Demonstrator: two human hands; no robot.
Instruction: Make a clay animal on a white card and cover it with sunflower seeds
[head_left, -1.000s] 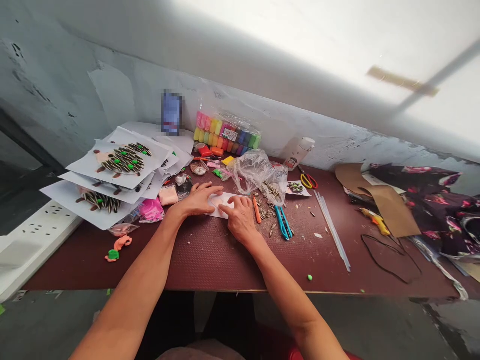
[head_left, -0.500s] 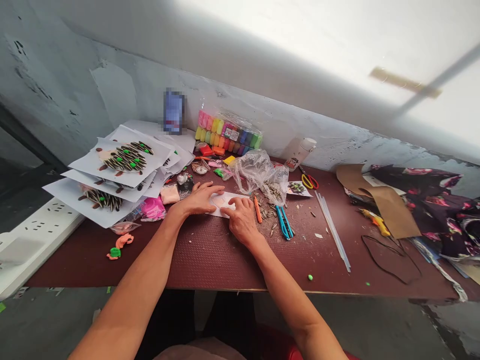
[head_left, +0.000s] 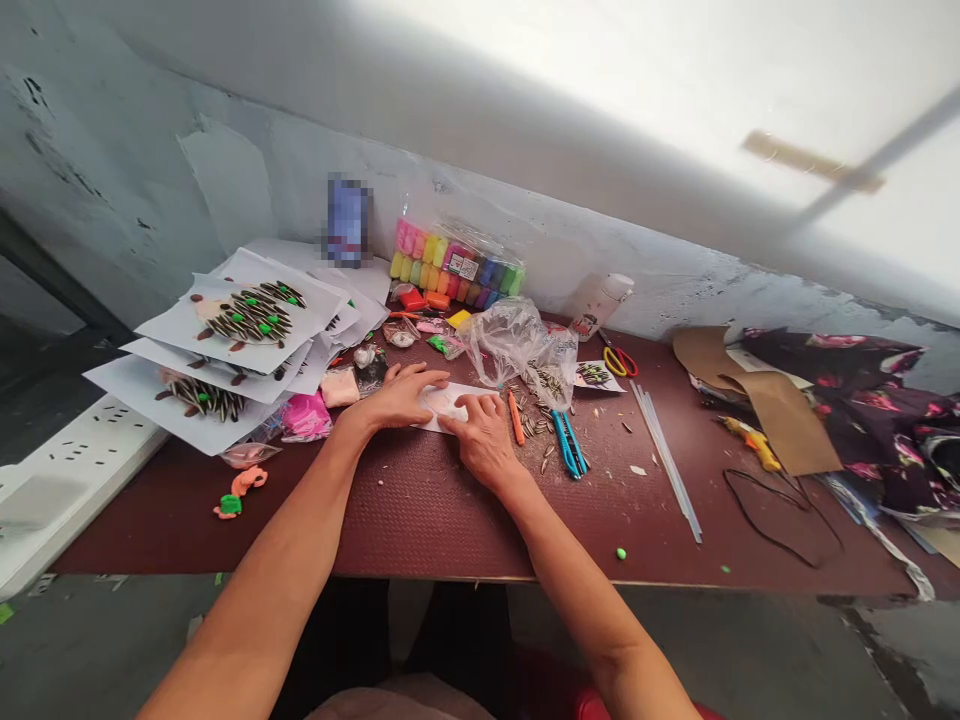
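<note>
A small white sheet of paper (head_left: 444, 403) with a faint rounded outline drawn on it lies flat on the table between my hands. My left hand (head_left: 399, 398) rests on its left end, fingers stretched out and thumb apart. At the right end, my right hand (head_left: 482, 428) presses on the sheet with its index finger pointing left; the other fingers are loosely bent, partly over the paper. Neither hand visibly grips anything. Just right of my right hand lie an orange marker-like stick (head_left: 516, 418), a blue utility knife (head_left: 569, 445) and scattered sunflower seeds (head_left: 531, 424).
Paper sheets with seed-covered hedgehogs (head_left: 251, 312) are piled at left near a white power strip (head_left: 86, 445). Behind stand colourful clay packs (head_left: 457, 265), a clear plastic bag (head_left: 504, 338) and a white bottle (head_left: 601, 305). Scissors (head_left: 619, 360), clear glue sticks (head_left: 667, 465) and a yellow glue gun (head_left: 752, 443) lie right.
My right hand's fingertips have shifted very slightly on the paper. My left hand and the surrounding things stay in place.
</note>
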